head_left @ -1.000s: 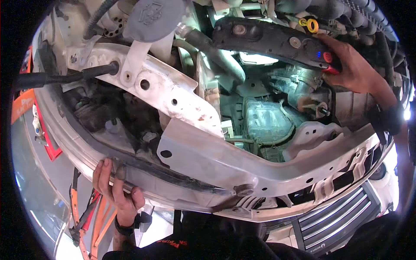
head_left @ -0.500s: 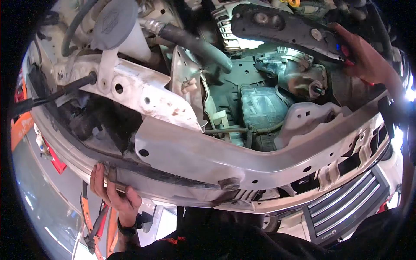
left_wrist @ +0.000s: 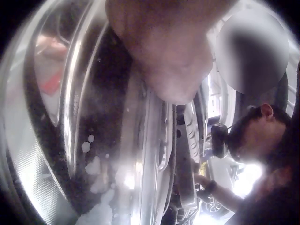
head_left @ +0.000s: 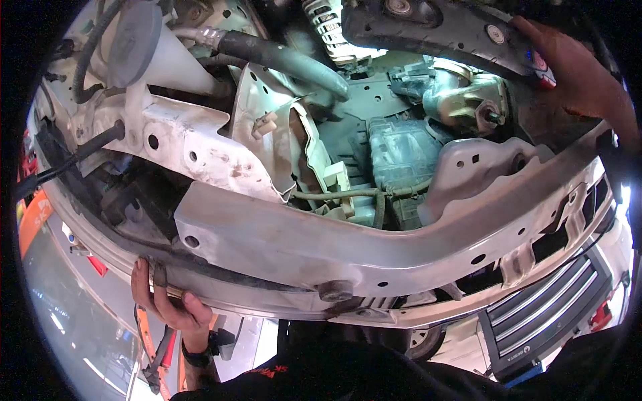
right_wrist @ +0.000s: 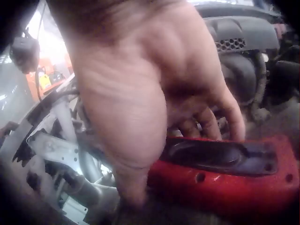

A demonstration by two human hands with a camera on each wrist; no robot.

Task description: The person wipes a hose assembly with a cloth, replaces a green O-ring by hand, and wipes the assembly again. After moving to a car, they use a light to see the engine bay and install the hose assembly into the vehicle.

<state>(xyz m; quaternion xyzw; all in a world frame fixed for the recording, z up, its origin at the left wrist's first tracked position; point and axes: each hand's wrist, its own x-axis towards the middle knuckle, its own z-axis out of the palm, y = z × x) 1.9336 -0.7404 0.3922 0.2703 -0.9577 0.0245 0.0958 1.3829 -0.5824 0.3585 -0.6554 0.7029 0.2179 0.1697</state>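
My right hand (head_left: 576, 67) grips the end of a work light (head_left: 445, 33), a long dark bar with two round metal studs, at the upper right of the head view. Small blue indicators and a red part show beside the fingers. The right wrist view shows the fingers over the light's red side (right_wrist: 220, 187). Its beam falls on the engine bay below, on a clear-lidded box (head_left: 404, 150) and hoses. At lower left, my left hand (head_left: 172, 304) rests with fingers over the car's front edge (head_left: 234, 294); in the left wrist view it hides part of that edge.
A pale metal crossmember (head_left: 321, 250) spans the front of the bay. A black rod (head_left: 80, 157) stands in it at left, near a white reservoir (head_left: 177, 63). A thick black hose (head_left: 287, 60) runs across the back. Below right is a grey drawer cabinet (head_left: 542, 307).
The head view has shifted, so the bay's parts sit lower and further left on its left side. The right hand still holds the work light; the left hand stays on the front edge.
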